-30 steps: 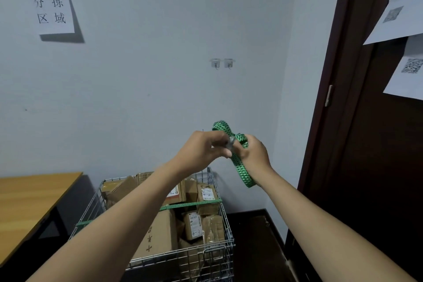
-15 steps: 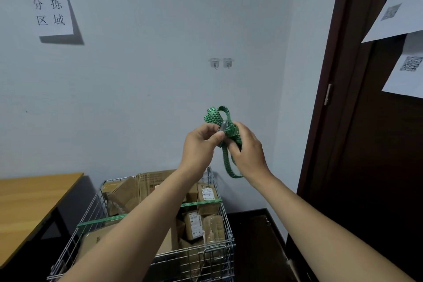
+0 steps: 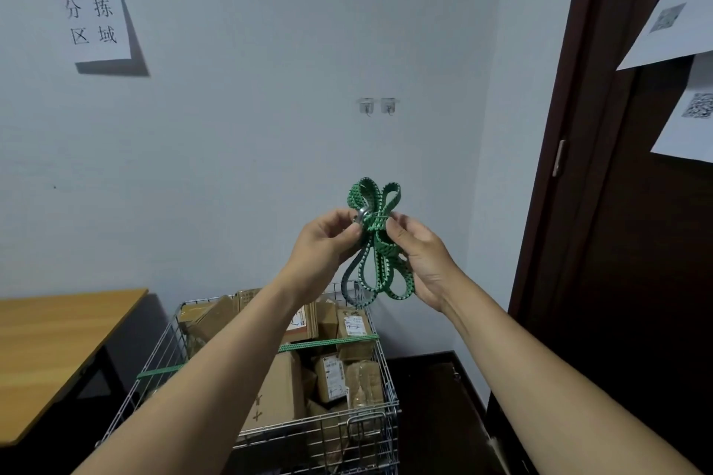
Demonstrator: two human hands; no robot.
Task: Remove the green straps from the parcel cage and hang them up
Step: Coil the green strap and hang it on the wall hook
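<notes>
Strap [image 3: 380, 243] coiled, pinched by left hand [image 3: 324, 243] at its metal end [image 3: 360, 215], right hand [image 3: 420, 262] curled round loops.
Hold loops tight, lift metal end onto hook [image 3: 389, 105].

Two green straps [image 3: 382, 265], two wall hooks [image 3: 367, 105], two hands [image 3: 323, 245], one parcel cage [image 3: 316, 422], one table [image 3: 58, 339], one wall sign [image 3: 92, 8].

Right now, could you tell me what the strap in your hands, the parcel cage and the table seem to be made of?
Strap: woven, probably elastic webbing, matte green with flecked edges, bending in soft loops. Parcel cage: bare metal wire, a shiny silvery grid. Table: wood-look top, smooth orange-brown; solid wood or laminate, I cannot tell.
</notes>
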